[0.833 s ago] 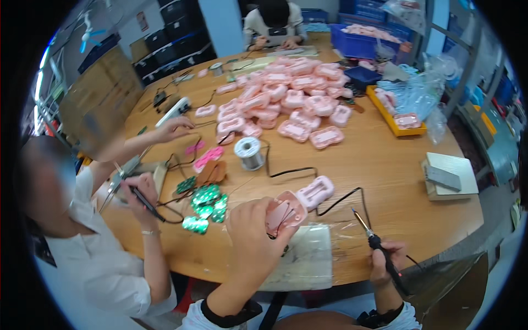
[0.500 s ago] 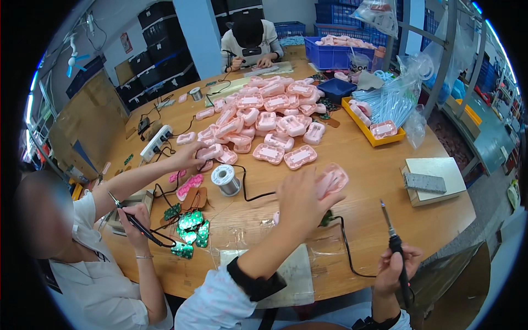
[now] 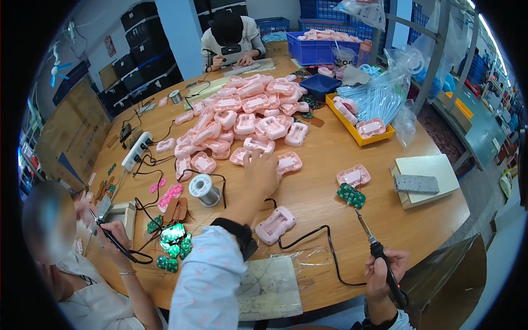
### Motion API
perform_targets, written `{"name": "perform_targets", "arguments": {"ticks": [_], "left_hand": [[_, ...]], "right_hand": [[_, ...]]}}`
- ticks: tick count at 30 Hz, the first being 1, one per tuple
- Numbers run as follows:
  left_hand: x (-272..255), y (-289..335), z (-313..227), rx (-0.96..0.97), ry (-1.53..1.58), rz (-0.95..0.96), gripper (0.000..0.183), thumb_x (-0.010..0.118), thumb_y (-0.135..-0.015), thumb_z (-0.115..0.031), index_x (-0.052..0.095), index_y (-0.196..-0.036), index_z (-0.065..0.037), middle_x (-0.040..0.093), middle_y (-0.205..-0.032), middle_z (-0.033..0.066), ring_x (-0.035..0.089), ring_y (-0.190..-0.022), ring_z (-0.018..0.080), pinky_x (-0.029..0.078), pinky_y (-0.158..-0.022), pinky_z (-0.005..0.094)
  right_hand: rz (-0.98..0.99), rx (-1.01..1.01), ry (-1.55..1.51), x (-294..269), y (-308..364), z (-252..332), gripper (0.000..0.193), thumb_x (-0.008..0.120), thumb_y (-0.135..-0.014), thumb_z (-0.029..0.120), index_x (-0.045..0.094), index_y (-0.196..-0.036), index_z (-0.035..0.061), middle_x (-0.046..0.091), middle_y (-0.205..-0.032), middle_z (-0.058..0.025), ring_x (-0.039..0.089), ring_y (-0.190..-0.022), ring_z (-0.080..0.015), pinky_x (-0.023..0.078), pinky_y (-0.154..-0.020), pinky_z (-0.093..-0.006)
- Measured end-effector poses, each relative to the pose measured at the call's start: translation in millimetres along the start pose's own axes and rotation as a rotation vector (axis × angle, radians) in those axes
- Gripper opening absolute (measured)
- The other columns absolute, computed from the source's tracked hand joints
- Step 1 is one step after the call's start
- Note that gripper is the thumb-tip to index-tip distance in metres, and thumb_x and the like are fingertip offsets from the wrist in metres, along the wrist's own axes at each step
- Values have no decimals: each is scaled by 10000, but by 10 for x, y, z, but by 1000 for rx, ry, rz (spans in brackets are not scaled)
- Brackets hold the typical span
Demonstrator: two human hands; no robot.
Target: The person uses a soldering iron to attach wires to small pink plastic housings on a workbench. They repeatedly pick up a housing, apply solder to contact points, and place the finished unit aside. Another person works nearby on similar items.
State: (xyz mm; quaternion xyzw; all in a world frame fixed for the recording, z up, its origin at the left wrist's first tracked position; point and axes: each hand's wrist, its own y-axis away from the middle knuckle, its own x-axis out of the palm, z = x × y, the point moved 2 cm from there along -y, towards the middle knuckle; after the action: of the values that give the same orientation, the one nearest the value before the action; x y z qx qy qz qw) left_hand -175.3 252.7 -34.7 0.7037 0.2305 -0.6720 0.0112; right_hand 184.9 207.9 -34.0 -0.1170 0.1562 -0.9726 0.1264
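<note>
My left hand (image 3: 260, 175) reaches to the near edge of a heap of pink plastic shells (image 3: 242, 118). Its fingers are apart and bent down over a loose shell (image 3: 289, 163); their tips are partly hidden, and no firm grip shows. My right hand (image 3: 383, 275) is closed round the black handle of a soldering iron (image 3: 379, 250), its metal tip up and just below a green circuit board (image 3: 351, 195). That board lies against a pink shell (image 3: 353, 175), joined by a thin wire. Another pink shell (image 3: 275, 224) lies below my left hand, beside a black cord.
A solder spool (image 3: 204, 190) and several green boards (image 3: 173, 234) lie left. A co-worker there holds another soldering iron (image 3: 113, 236); a person works across the table. At right are a grey block (image 3: 416, 184) on a pale box and a yellow tray (image 3: 375, 136) of light-blue strips.
My left hand has let go of the pink shell with the green board, now lying at the right, and has moved left to the heap. The right hand still holds the soldering iron.
</note>
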Motion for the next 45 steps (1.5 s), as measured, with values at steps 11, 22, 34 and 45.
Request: {"name": "perform_targets", "arguments": {"ticks": [11,22,34,45], "left_hand": [[-1209,2396,-748,93,548,136,378,804,-651,-154,605,-968,-105,531,-1048,99,498,-1026,319,364,-875,429],[-844,2163,-703,-345,338,-42,201,729,-734,-123,627,-898,-71,561,-996,105,499,-961,300,352,-816,433],[-1314,2708,-966,-542,649,-131,57,695,-758,19,663,-805,12,606,-797,99,575,-705,211,473,-641,309],[-1138,2759,-1062,-531,736,-60,92,711,-755,-20,654,-816,21,604,-895,119,598,-817,289,488,-708,361]], "right_hand": [[80,-42,-24,65,-24,93,294,592,-873,162,401,-1062,44,541,-764,-134,510,-585,-119,442,-500,-223],[399,3,-24,364,136,235,280,599,-868,53,396,-1060,34,555,-789,-154,584,-697,-177,504,-672,-308],[466,100,-149,667,650,-53,333,632,-844,-41,434,-1107,4,569,-933,-171,620,-774,-184,508,-679,-299],[866,-153,163,289,202,402,292,743,-684,39,549,-900,68,553,-628,-75,486,-481,-184,349,-440,-303]]}}
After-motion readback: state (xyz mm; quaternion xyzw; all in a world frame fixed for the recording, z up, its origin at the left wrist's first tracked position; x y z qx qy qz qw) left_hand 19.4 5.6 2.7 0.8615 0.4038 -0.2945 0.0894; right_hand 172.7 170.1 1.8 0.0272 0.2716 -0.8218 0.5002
